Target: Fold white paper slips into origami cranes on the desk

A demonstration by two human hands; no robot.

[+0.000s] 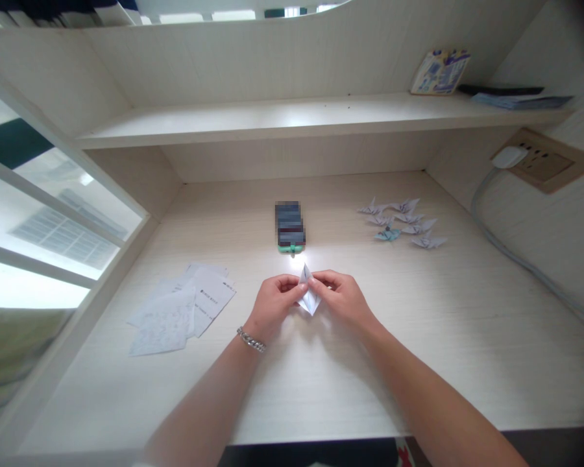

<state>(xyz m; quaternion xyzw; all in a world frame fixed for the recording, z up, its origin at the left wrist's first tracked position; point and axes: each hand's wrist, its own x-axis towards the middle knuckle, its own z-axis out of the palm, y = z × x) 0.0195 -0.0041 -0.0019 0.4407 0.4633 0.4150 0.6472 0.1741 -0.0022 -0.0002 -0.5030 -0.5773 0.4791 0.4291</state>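
A small piece of white paper (pixel 310 302), folded into a narrow diamond with a pointed top, is held just over the desk. My left hand (pixel 276 299) pinches its left edge, thumb on the front face. From the other side my right hand (pixel 341 295) grips it the same way, its thumb near the middle crease. The fingers behind the paper are partly hidden. Further back on the right lie several folded paper cranes (pixel 419 227), mostly white, with one light blue crane (pixel 388 234) among them. Loose white paper sheets (pixel 163 321) overlap to the left of my hands.
A phone (pixel 291 224) with a green lower edge lies beyond my hands. Above the desk (pixel 214 214) runs a shelf (pixel 253 120) carrying a small packet (pixel 439 72). A grey cable (pixel 511 256) drops from the wall socket (pixel 547 160) at the right. Window bars flank the left.
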